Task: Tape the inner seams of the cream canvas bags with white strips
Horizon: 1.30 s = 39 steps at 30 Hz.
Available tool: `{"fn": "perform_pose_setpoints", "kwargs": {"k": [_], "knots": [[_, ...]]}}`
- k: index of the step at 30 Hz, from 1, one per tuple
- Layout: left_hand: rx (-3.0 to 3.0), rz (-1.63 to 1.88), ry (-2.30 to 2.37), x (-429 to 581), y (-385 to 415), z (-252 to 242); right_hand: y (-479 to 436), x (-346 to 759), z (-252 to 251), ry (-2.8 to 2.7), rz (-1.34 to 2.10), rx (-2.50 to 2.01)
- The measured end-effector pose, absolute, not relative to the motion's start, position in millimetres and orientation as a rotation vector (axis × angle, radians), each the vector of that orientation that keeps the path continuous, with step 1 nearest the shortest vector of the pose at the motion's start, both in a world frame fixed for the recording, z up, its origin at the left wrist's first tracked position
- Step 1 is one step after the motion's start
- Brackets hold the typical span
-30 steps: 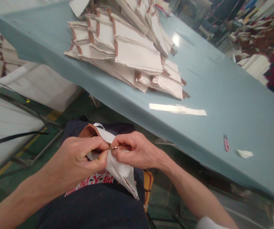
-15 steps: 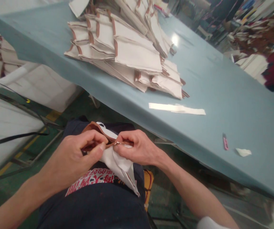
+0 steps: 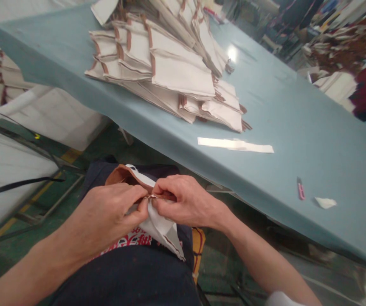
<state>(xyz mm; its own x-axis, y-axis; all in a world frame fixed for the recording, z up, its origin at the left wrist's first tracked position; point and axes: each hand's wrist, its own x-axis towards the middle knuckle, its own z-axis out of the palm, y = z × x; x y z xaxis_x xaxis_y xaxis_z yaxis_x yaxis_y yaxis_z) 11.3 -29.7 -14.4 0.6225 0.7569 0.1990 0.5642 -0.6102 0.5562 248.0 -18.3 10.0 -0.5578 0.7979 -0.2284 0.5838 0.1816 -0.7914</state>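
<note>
Above my lap, both hands pinch the brown edge of a white fabric piece (image 3: 161, 227). My left hand (image 3: 116, 212) is closed on that edge, thumb against fingertips. Close beside it, my right hand (image 3: 183, 199) grips the same edge, its fingertips almost touching the left ones. A small shiny bit shows between the fingertips, too small to name. Brown lining or trim (image 3: 119, 173) curves up behind my left hand. The white fabric hangs below my fingers to a point over the dark apron (image 3: 132, 272) with red print.
On the blue-covered table (image 3: 285, 110) lie overlapping stacks of white fabric pieces with brown edges (image 3: 183, 76), a white strip (image 3: 234, 144), pink thread snips (image 3: 300, 189) and a white scrap (image 3: 325, 202). White wrapped bundles (image 3: 65, 112) stand at left. The table edge runs just beyond my hands.
My left hand has moved slightly right, closer to my right hand's fingertips. Both hands keep their pinch on the fabric edge. The things on the table stay as they were.
</note>
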Motion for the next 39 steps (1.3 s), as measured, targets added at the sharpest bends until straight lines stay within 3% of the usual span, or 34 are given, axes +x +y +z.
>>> {"fn": "perform_pose_setpoints", "kwargs": {"k": [7, 14, 21, 39], "knots": [[2.802, 0.493, 0.893, 1, -42, -37, -21, 250, 5, -2.265, 1.341, -1.351], [2.06, 0.493, 0.98, -7, -41, -21, -25, 252, 3, -2.275, 1.249, -1.144], [1.722, 0.422, 0.886, -5, -20, -11, -24, 255, 7, -2.116, 1.336, -1.05], [2.151, 0.551, 0.806, 1, -32, -29, -28, 257, 6, -2.08, 1.273, -1.166]]}}
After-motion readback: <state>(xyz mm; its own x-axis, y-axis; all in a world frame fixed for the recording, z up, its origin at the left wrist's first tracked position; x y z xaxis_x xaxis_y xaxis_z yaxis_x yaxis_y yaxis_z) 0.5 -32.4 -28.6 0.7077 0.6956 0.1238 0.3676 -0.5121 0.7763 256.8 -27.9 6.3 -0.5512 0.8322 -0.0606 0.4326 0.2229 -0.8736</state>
